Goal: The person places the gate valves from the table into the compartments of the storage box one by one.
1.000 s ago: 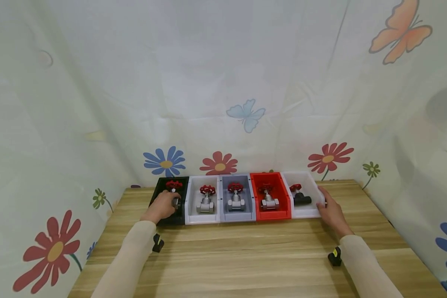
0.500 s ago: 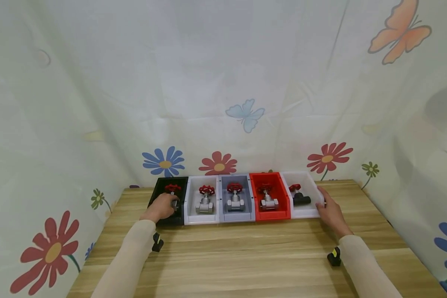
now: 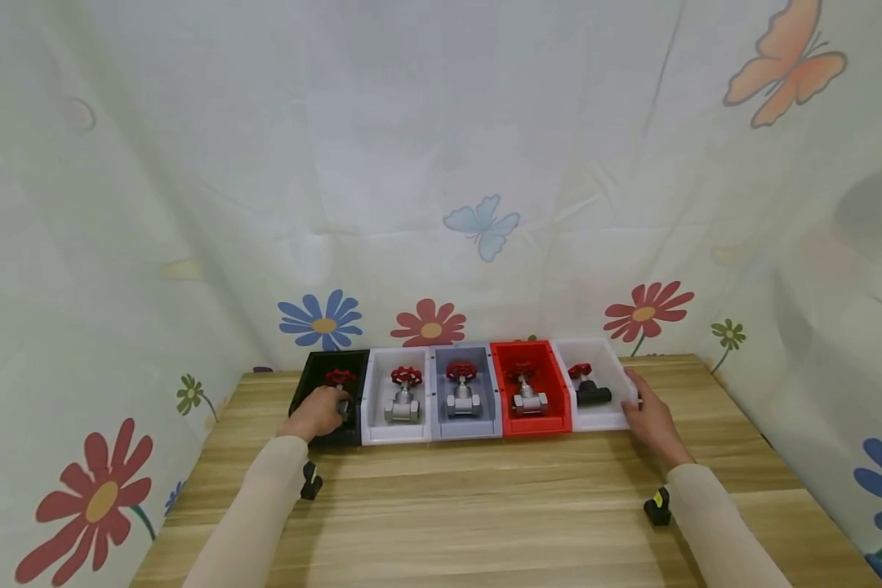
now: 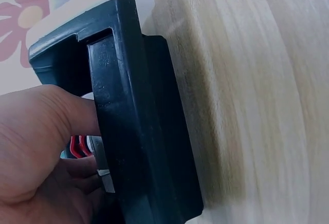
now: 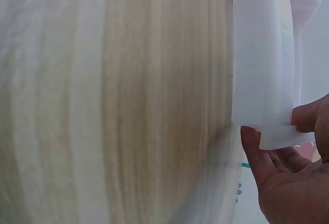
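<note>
My left hand (image 3: 314, 413) reaches into the black bin (image 4: 149, 131) at the left end of the row. Its thumb and fingers hold a gate valve with a red handwheel (image 3: 340, 377); the hand and the bin's front wall hide most of the valve's body. On the far right, my right hand (image 5: 293, 178) pinches the side wall of a white bin (image 5: 254, 59), thumb inside and fingers outside. In that bin lies a black valve (image 3: 594, 394) with a red handwheel, tipped to the left.
Between the hands stand another white bin (image 3: 397, 435), a grey bin (image 3: 466, 429) and a red bin (image 3: 536, 425), side by side. Each holds a silver valve (image 3: 402, 407) with a red wheel. The wooden table (image 3: 485, 506) extends in front; a flowered curtain (image 3: 382, 204) hangs behind.
The red handwheel of the valve in my left hand has sunk lower in the black bin. My right hand keeps its hold on the white bin. The view has shifted slightly.
</note>
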`<control>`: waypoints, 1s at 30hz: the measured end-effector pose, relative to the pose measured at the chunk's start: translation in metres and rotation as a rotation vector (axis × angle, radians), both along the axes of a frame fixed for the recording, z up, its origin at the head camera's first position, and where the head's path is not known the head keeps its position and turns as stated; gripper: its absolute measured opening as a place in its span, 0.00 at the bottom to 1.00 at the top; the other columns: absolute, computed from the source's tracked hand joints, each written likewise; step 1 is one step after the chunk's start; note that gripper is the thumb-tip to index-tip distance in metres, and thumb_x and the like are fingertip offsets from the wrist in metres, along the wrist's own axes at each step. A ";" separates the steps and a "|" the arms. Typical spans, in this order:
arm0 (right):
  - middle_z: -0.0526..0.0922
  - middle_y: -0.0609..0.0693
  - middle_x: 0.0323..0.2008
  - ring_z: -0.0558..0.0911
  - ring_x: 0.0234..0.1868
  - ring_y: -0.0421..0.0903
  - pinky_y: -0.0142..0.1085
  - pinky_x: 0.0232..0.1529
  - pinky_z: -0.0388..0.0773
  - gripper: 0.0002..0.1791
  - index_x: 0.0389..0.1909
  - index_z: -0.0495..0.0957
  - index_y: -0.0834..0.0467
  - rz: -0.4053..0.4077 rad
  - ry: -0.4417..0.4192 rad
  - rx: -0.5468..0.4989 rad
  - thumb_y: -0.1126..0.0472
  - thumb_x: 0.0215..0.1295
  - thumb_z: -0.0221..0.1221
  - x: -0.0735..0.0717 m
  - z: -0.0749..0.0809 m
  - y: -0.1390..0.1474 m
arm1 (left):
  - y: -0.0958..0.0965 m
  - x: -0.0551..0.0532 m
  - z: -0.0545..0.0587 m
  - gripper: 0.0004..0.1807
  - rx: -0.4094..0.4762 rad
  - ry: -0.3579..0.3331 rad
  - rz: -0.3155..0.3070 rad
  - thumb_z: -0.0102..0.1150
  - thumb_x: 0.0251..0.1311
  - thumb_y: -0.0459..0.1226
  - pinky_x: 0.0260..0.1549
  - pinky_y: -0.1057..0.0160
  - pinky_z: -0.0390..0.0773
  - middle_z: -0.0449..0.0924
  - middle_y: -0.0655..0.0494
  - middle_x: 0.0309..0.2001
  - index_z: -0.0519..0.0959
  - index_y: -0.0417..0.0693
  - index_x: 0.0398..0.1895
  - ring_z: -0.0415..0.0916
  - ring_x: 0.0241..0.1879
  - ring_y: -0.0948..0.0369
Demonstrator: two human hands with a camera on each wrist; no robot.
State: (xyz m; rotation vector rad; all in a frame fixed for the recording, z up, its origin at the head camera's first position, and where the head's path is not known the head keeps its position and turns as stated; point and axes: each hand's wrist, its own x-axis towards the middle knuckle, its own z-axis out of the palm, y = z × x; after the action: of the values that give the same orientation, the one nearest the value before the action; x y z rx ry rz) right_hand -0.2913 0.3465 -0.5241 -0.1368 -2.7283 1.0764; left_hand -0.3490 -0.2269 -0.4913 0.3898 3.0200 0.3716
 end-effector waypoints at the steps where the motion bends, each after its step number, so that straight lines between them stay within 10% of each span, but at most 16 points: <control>1: 0.67 0.77 0.63 0.76 0.56 0.71 0.60 0.53 0.75 0.35 0.75 0.52 0.59 -0.001 -0.001 -0.001 0.70 0.69 0.48 0.000 0.000 0.000 | 0.000 0.000 0.000 0.22 -0.001 0.004 -0.003 0.59 0.50 0.25 0.57 0.43 0.75 0.82 0.39 0.51 0.82 0.39 0.52 0.77 0.53 0.44; 30: 0.65 0.76 0.65 0.74 0.58 0.71 0.62 0.55 0.73 0.35 0.76 0.50 0.58 -0.014 -0.033 -0.012 0.70 0.70 0.47 -0.002 -0.001 0.000 | -0.003 0.004 0.001 0.21 0.021 0.035 0.000 0.59 0.50 0.24 0.53 0.43 0.77 0.84 0.43 0.49 0.82 0.44 0.49 0.79 0.49 0.47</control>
State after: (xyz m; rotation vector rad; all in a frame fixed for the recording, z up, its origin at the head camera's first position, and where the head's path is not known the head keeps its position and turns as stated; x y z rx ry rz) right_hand -0.2930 0.3467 -0.5249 -0.1769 -2.7466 1.0967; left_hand -0.3452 -0.2303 -0.4899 0.4017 3.0525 0.4010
